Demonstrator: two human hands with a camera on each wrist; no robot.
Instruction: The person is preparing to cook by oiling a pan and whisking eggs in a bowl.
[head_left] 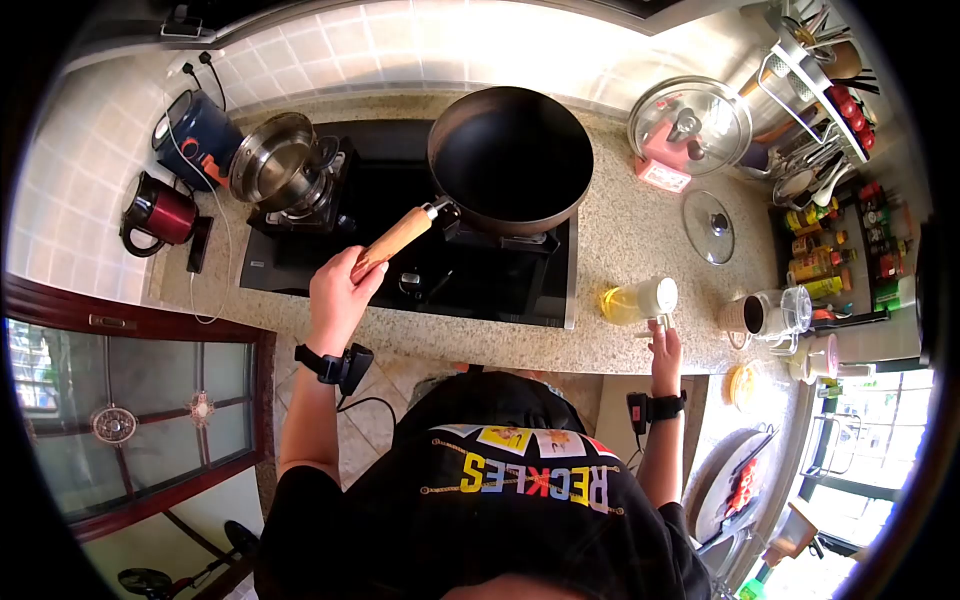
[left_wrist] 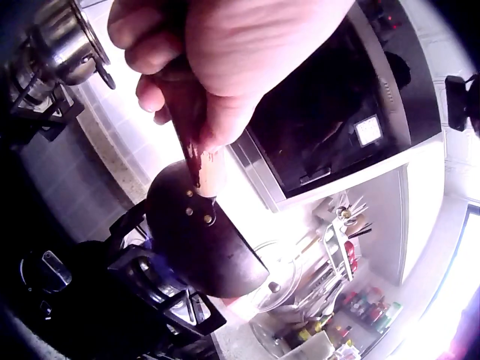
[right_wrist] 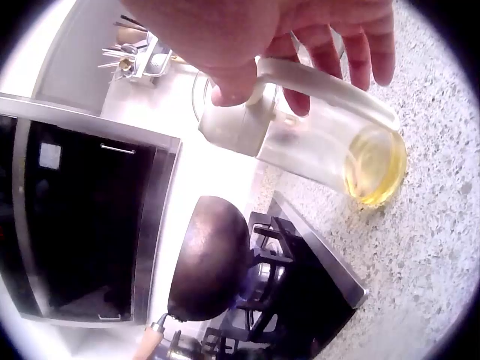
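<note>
The jug of yellow, oil-like liquid (head_left: 625, 303) stands on the speckled countertop (head_left: 610, 240), right of the hob (head_left: 490, 297). The right hand (head_left: 666, 357) is by far the nearer, at its near-right side. The jug's long axis is upright, with its white handle (right_wrist: 330, 87) turned toward that hand. The fingers are apart and mostly straight; the thumb touches the handle's top beside the jug lid (right_wrist: 234, 129). Whether a finger passes through the handle, I cannot tell.

Far-left of the jug, the wok (head_left: 510, 158) is over the right burner. Its wooden handle (head_left: 393, 242) slants near-left, and the left hand (head_left: 340, 288) grips it, fingers wrapped round.

Counted outward: one jug, one wok, two glass lids, the larger (head_left: 716, 118) at the far right and the smaller (head_left: 699, 236) nearer; one steel pot (head_left: 252, 166) over the left burner; one red kettle (head_left: 168, 212) and one blue appliance (head_left: 200, 128) at left.
</note>
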